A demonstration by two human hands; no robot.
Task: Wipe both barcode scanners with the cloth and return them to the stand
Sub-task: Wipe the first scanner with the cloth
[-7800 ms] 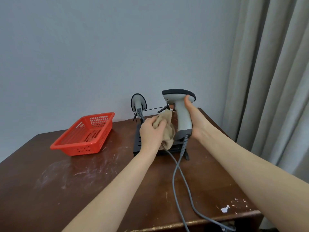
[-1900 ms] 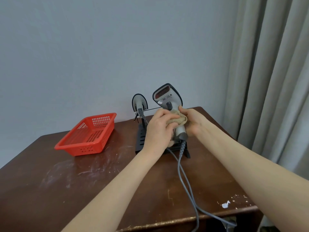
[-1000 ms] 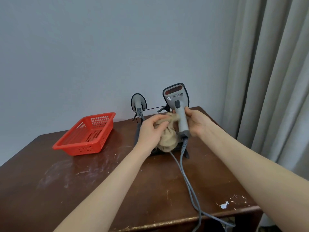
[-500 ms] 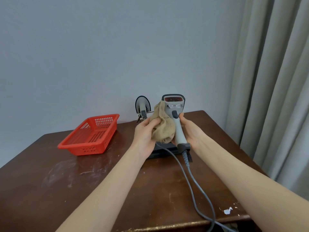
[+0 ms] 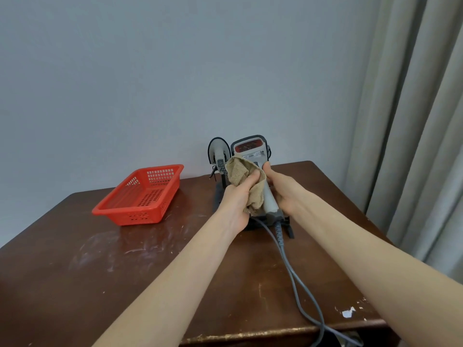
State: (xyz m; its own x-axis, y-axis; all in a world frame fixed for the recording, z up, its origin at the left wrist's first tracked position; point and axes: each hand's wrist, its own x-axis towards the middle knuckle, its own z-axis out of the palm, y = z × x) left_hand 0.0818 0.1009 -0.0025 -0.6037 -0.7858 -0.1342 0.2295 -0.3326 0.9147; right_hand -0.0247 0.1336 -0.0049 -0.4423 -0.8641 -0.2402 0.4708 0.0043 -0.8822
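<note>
A cloth (image 5: 240, 171) is clenched in the fingers (image 5: 252, 178) of the left hand (image 5: 234, 204) and pressed, at three o'clock, against the scanner (image 5: 250, 150) grasped by the right hand (image 5: 284, 194).

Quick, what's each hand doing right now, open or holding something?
Left hand: grips the cloth, pressing it against the scanner.
Right hand: grips the scanner's handle.

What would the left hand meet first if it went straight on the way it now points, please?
Probably the held barcode scanner: the left hand grips the cloth right against it, though depth is unclear.
</note>
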